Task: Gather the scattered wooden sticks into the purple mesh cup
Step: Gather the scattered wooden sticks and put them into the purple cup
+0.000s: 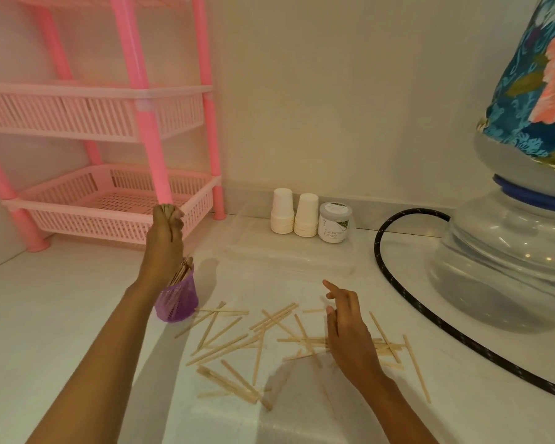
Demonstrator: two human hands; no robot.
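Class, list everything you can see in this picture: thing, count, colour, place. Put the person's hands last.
wooden sticks: many, pale, scattered on the counter; more in the cup
purple mesh cup: one, purple, left of the loose sticks
shelf rack: one, pink, back left
paper cup stacks: two, white, by the back wall
jar: one, grey lid, right of the stacks
clear tray: one, transparent, before the stacks
hose: one, black, right
water bottle: one, clear, far right
left hand: grips sticks above the cup
right hand: fingers relaxed, over loose sticks
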